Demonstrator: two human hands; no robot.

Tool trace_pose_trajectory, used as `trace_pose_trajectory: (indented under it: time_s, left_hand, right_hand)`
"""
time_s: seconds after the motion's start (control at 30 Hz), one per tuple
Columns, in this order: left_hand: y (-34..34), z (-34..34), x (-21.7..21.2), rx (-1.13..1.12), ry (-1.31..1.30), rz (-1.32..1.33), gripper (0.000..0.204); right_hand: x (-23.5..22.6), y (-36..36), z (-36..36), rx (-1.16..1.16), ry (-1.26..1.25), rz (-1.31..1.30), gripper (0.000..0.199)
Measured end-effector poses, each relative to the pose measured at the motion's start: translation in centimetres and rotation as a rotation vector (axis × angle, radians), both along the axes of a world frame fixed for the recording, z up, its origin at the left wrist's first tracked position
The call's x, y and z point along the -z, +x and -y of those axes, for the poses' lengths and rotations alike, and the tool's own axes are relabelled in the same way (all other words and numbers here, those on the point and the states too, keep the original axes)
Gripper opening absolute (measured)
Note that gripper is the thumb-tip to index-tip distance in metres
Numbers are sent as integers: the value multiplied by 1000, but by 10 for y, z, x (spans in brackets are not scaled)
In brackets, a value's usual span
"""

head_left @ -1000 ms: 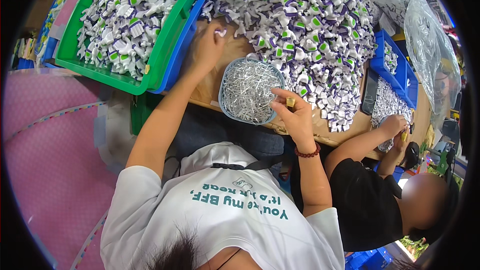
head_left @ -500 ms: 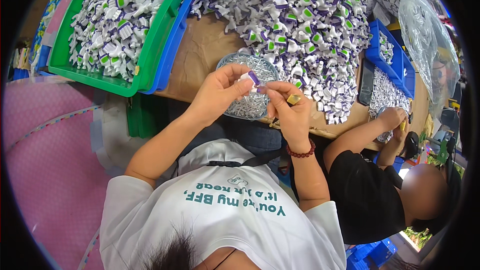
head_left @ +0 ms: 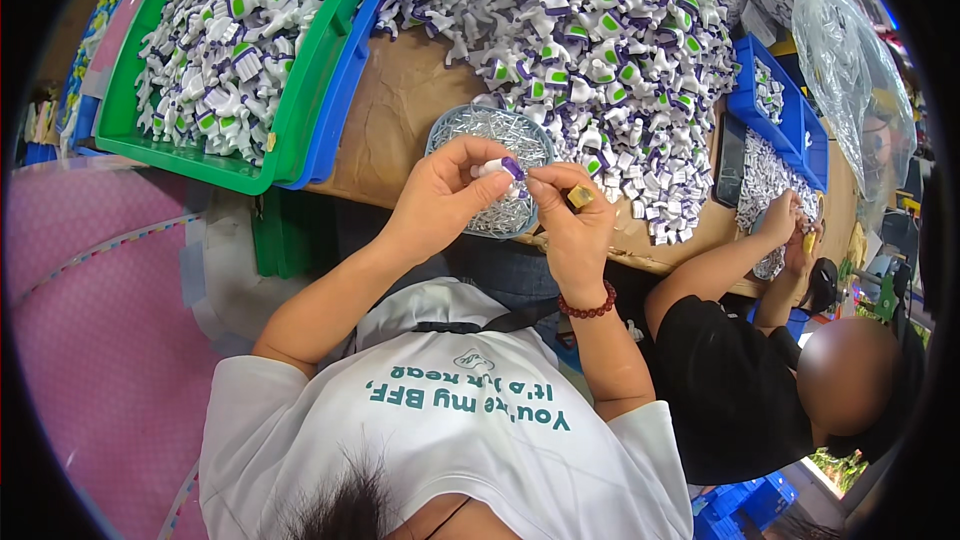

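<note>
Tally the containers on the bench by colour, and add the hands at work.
Green tray: 1
Blue bins: 2, as far as can be told
Round dish of small metal parts: 1
Left hand and right hand, own: 2
Co-worker's hands: 2
Total: 4 containers, 4 hands

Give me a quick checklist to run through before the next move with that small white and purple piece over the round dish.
1. Piece held: ok. The left hand pinches the small white and purple piece at its fingertips.
2. Second hand in place: ok. The right hand meets the piece from the other side, with a small tan block tucked in its fingers.
3. Small part seated in the piece: cannot tell, too small to see.
4. Supply: ok. The round dish of little metal parts lies right under the hands.
5. More pieces within reach: ok. The loose pile lies just beyond the dish.
6. Neighbour clear: ok. The co-worker's hands work apart, to the right.
</note>
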State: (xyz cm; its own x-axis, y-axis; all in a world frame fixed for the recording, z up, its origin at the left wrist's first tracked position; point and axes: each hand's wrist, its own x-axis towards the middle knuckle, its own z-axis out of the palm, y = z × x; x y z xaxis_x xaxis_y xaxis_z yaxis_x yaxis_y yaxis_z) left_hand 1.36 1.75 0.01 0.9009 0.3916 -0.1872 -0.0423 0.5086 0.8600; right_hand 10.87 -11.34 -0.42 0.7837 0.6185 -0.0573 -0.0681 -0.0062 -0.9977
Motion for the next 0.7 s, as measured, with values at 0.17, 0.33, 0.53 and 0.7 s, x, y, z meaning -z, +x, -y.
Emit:
trace_pose_trajectory:
  time_s: [0.17, 0.33, 0.53, 0.7]
  left_hand:
    - [-1, 3, 9, 18, -57, 47, 21]
    - [-4, 7, 20, 68, -104, -14, 21]
    - [-6, 6, 27, 42, -217, -20, 17]
    - [-8, -5, 26, 29, -188, -55, 19]
  right_hand:
    - [-3, -8, -1, -5, 74, -182, 9]
    - [6, -7, 7, -44, 79, -230, 12]
    - [9, 17, 24, -74, -148, -60, 7]
    - [34, 64, 52, 1, -585, 535, 5]
